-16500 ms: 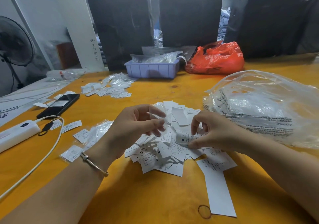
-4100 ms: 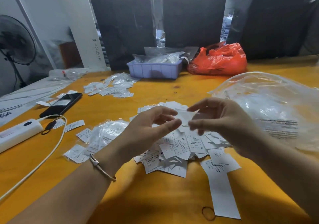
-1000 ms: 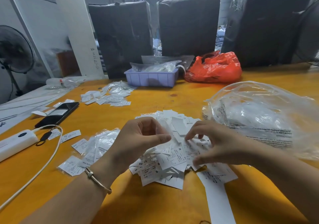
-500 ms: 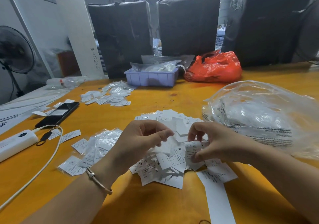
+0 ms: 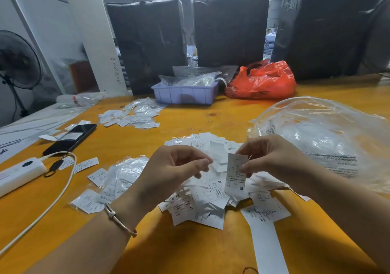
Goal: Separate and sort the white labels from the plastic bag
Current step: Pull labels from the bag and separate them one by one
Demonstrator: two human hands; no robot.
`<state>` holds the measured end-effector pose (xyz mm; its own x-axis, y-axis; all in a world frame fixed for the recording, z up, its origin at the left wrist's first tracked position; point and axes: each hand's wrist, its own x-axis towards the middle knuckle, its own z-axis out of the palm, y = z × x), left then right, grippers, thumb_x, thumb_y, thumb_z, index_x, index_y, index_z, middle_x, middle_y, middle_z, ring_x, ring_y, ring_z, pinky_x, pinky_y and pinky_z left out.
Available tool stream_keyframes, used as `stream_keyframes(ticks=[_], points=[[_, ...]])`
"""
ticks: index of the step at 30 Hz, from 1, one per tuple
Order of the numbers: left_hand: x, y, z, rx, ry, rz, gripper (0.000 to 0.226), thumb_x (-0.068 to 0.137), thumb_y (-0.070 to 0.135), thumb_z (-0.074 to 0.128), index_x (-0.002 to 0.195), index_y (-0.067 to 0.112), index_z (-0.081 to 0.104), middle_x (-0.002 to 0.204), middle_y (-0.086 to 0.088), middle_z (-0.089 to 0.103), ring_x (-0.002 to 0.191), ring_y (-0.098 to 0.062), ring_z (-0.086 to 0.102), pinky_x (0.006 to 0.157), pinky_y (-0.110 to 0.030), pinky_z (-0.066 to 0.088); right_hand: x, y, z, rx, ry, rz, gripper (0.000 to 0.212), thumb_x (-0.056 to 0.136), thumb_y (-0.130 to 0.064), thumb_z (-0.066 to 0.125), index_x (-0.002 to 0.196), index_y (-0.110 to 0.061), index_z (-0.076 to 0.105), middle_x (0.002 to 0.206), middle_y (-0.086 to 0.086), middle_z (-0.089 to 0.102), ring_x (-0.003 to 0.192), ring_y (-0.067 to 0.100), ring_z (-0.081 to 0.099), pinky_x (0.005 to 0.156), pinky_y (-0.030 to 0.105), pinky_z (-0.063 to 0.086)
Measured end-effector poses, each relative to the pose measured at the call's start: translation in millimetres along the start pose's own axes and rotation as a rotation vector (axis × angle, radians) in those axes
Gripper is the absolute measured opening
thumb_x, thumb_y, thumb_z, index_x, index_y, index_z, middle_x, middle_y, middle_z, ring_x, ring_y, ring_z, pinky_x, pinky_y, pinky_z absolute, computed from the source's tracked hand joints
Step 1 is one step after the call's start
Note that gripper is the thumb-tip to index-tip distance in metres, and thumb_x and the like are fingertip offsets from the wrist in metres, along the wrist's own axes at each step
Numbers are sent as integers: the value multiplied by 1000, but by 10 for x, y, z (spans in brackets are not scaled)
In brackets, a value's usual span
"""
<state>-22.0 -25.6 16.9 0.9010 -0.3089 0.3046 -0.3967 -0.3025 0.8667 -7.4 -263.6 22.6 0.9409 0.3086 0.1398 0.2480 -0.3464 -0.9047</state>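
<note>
The right hand (image 5: 272, 159) pinches a label (image 5: 235, 177) above the pile (image 5: 202, 202); the clear bag (image 5: 329, 138) lies at three o'clock.

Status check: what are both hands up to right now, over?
Right hand pinches one label marked M, lifted above the pile. Left hand curled, apparently empty. Clear bag lies right. Nothing blocking.
</note>
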Motion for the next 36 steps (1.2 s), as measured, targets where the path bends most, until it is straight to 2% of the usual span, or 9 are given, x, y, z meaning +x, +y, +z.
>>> stream_keyframes(ticks=[2,4,5,8,13,16,21,26,36], points=[[-3,-1,5,30,6,10,9,87,15,72,91,18,80,80,0,76,70,-10,69,63,-15,51,-17,-27,1,-29,96,-78,18,76,10,67,73,-7,71,68,13,71,59,19,65,66,32,51],[-5,-1,13,58,8,15,11,83,23,73,92,19,79,81,2,77,72,-13,69,66,-22,56,-37,-68,-4,35,218,-202,10,80,11,65,77,1,66,67,10,71,56,19,66,56,21,47],[-6,0,17,71,11,14,15,81,28,73,91,19,79,82,2,77,73,-14,69,69,-26,58,-49,-97,-10,93,265,-257,5,82,9,65,81,5,63,68,9,71,56,20,67,54,19,46],[2,1,26,99,12,-1,10,81,22,76,90,18,79,82,2,77,72,-15,69,72,-31,59,-96,-186,0,247,335,-376,16,81,6,67,86,12,53,75,8,74,62,23,70,54,21,48],[-3,5,19,62,15,10,19,74,27,78,86,12,79,83,1,77,70,-13,67,68,-27,58,-177,-302,88,292,319,-449,20,75,11,69,87,15,54,80,10,75,66,24,72,61,23,56],[-5,13,18,32,23,25,27,68,32,78,84,10,79,83,-1,77,72,-15,68,67,-24,57,-190,-304,115,232,321,-442,16,76,10,71,81,7,56,81,9,75,66,25,73,61,25,56],[-4,18,25,14,22,29,26,68,31,79,84,10,79,82,-3,77,71,-11,67,66,-22,55,-210,-314,156,112,341,-453,16,77,5,73,77,1,58,81,6,76,65,22,73,63,37,60],[-11,31,26,3,25,33,26,69,31,79,84,11,79,79,-3,76,69,-12,66,65,-22,54,-224,-314,204,-3,355,-482,16,76,5,74,76,-3,61,76,-1,75,62,12,72,58,34,57],[-20,37,12,-25,51,12,24,69,34,78,85,15,80,82,-3,77,70,-15,68,66,-23,56,-229,-302,210,-87,384,-529,14,77,5,74,76,-2,62,74,1,73,61,7,70,56,37,55]])
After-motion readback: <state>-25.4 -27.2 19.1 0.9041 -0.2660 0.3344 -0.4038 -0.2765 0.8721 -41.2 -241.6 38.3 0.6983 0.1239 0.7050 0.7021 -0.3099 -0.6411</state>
